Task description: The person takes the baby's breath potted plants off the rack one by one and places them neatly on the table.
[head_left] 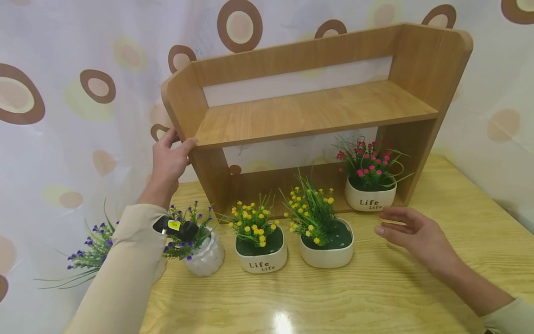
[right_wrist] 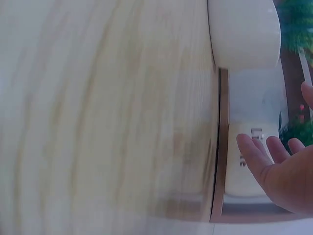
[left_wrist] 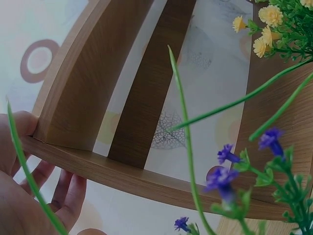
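My left hand grips the left side panel of a two-tier wooden shelf, thumb on the front edge and fingers on the outer face. In the left wrist view, the fingers show along that panel. My right hand, fingers slightly bent and holding nothing, hovers just in front of a white pot of pink flowers. That pot stands on the shelf's lower board at the right end. Two white pots of yellow flowers, one at left and one at right, stand on the table before the shelf.
A white ribbed pot with purple flowers stands left on the wood-grain table. More purple flowers show beyond the left sleeve, their pot mostly hidden. A patterned curtain hangs behind the shelf.
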Motion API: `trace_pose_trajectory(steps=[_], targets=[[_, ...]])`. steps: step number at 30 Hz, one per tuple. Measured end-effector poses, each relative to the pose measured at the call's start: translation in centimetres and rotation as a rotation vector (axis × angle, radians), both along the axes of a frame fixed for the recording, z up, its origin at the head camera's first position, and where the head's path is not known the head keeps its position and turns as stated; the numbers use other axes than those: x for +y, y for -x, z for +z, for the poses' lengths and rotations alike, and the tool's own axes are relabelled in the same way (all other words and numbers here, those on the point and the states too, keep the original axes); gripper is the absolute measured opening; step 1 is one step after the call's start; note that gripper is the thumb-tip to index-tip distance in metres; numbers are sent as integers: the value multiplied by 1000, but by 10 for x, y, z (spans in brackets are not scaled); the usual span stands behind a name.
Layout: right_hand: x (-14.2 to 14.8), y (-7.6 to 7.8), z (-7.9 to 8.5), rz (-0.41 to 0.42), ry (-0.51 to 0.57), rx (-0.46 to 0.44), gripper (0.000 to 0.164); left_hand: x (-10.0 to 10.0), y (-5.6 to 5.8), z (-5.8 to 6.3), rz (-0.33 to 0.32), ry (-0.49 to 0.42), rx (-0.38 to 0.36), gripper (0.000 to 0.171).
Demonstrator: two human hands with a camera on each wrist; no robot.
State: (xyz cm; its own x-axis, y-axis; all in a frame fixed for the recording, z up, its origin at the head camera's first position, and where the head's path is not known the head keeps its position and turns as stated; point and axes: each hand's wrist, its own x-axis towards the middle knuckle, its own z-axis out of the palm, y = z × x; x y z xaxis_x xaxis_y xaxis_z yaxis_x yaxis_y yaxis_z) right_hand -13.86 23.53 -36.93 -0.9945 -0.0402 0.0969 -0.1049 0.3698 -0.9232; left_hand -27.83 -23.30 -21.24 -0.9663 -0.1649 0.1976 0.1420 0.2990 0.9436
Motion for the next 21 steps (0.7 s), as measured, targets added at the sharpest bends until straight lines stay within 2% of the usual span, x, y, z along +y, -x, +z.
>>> trace_pose_trajectory(steps=[10, 14, 21], targets=[[25, 9, -5, -59, 30, 35, 46, 0, 0, 0, 2, 4, 5, 54], [29, 14, -5, -83, 26, 59, 51, 0, 0, 0, 2, 1, 3, 54], [30, 28, -1, -167, -50, 114, 69, 0, 0, 0, 6, 7, 0, 54]])
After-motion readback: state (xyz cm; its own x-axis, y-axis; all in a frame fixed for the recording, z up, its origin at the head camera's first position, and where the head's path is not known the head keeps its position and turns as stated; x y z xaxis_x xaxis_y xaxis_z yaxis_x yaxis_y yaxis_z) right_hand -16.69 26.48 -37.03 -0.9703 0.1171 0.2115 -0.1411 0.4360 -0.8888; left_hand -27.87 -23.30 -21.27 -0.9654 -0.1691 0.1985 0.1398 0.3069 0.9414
